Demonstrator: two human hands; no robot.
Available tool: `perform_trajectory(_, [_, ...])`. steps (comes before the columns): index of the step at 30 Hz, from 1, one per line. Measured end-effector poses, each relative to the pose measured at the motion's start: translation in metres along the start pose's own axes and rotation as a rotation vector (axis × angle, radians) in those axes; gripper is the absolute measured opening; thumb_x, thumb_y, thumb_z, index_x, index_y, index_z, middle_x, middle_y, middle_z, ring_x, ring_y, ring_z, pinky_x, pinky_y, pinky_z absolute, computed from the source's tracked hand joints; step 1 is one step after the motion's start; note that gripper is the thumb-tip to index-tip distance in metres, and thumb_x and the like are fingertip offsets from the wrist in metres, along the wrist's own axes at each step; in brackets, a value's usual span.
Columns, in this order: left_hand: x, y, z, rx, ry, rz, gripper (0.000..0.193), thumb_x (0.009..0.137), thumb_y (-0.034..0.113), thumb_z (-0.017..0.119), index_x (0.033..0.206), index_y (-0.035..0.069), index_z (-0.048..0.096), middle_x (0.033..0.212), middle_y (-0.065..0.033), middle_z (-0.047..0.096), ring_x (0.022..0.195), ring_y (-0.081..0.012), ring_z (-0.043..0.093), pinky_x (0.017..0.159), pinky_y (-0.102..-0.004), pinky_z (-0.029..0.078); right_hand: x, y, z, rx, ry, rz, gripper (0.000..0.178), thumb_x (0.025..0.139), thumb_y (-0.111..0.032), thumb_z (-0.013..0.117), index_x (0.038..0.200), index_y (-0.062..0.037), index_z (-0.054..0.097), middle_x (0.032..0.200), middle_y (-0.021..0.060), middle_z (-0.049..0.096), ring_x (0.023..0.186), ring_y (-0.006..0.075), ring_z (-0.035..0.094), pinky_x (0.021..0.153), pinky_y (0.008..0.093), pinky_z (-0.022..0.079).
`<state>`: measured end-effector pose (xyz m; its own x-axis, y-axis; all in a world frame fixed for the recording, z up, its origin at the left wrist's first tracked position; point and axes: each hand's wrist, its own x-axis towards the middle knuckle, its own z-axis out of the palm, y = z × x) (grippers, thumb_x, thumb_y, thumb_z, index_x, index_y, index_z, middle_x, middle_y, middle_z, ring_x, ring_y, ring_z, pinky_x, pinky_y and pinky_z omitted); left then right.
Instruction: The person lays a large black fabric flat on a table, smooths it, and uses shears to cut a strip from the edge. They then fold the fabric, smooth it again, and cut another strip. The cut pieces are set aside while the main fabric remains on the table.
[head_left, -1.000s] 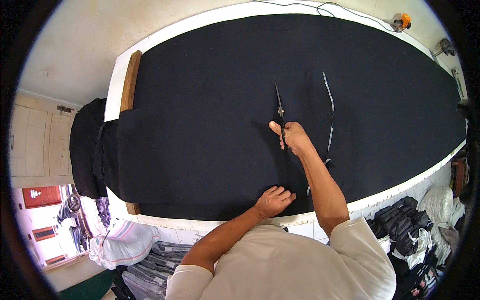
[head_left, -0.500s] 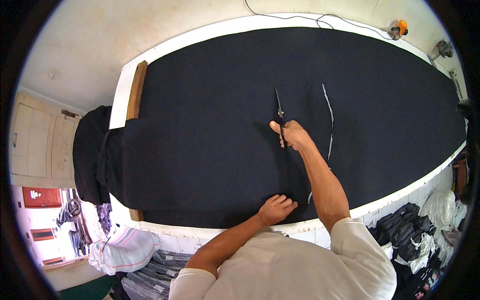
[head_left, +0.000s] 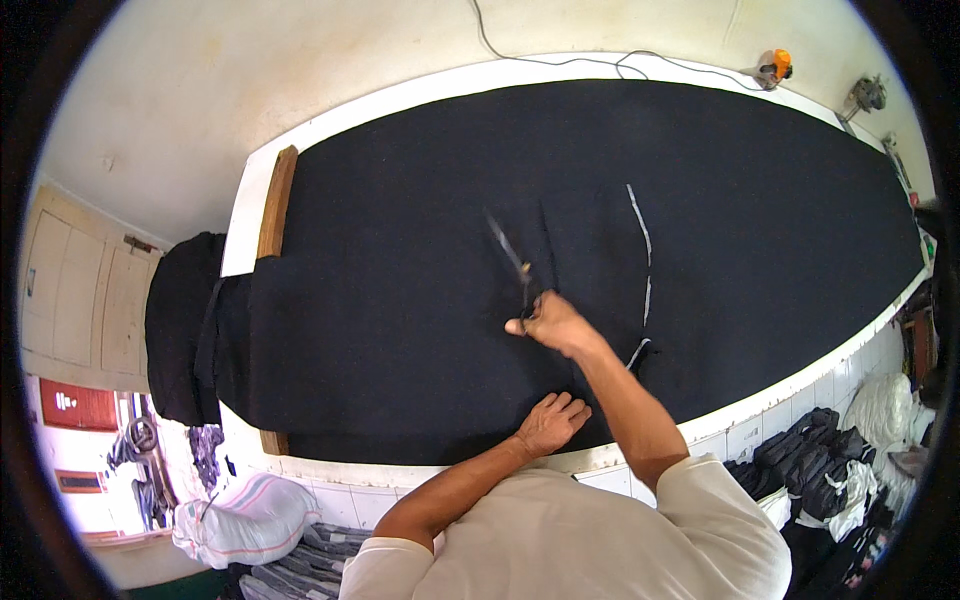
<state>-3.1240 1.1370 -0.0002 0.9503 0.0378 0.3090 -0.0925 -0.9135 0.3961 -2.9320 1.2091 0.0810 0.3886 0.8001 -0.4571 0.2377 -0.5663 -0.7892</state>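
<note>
A wide black cloth (head_left: 420, 200) is spread over a long white table. My right hand (head_left: 548, 324) grips a pair of dark scissors (head_left: 507, 246) over its middle; the blades point to the far left and look blurred. A thin dark line, like a slit, runs in the cloth just right of the scissors. My left hand (head_left: 553, 422) rests on the cloth near the front edge, fingers slightly bent and a little apart, holding nothing. Farther right, a broken white curved line (head_left: 646, 258) crosses the cloth, apparently a gap onto the table.
A wooden bar (head_left: 278, 205) lies at the table's left end, partly under the cloth, which hangs over that end in a bundle (head_left: 185, 330). An orange device (head_left: 776, 68) with a cable sits by the wall. Below stand a white sack (head_left: 250, 520) and dark garment piles (head_left: 800, 460).
My right hand has moved left and nearer with the scissors, whose blades now tilt left. A thin dark line shows where they were. My left hand stays in place; the view has shifted slightly.
</note>
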Motion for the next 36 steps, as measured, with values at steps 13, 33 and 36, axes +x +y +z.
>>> perform_trajectory(13, [0.051,0.042,-0.029,-0.444,0.226,-0.250,0.042,0.101,0.009,0.068,0.140,-0.003,0.058,0.136,-0.0246,0.068,0.117,-0.0395,0.069,0.102,-0.0460,0.057,-0.160,0.016,0.013,-0.026,0.915,-0.487,0.031,0.089,0.002,0.074,0.120,-0.0010,0.074,0.139,0.0242,0.070,0.134,0.0429,0.066,0.116,0.0490,0.050])
perform_trajectory(33, [-0.052,0.045,-0.131,-0.564,-0.219,-0.211,0.016,0.102,0.007,0.071,0.117,0.003,0.078,0.116,-0.0096,0.072,0.084,-0.0199,0.067,0.073,-0.0315,0.053,-0.397,0.256,0.203,1.187,0.973,0.246,0.059,0.099,-0.014,0.063,0.155,0.0042,0.057,0.142,0.0140,0.070,0.133,0.0216,0.066,0.117,0.0342,0.050])
perform_trajectory(36, [-0.116,-0.011,-0.149,-0.519,-0.320,-0.376,0.017,0.104,0.007,0.070,0.118,0.002,0.078,0.111,-0.0073,0.074,0.084,-0.0134,0.064,0.072,-0.0277,0.051,-0.496,0.318,0.284,0.842,1.171,0.698,0.057,0.094,-0.011,0.066,0.151,-0.0038,0.066,0.150,0.0138,0.068,0.143,0.0256,0.059,0.123,0.0373,0.041])
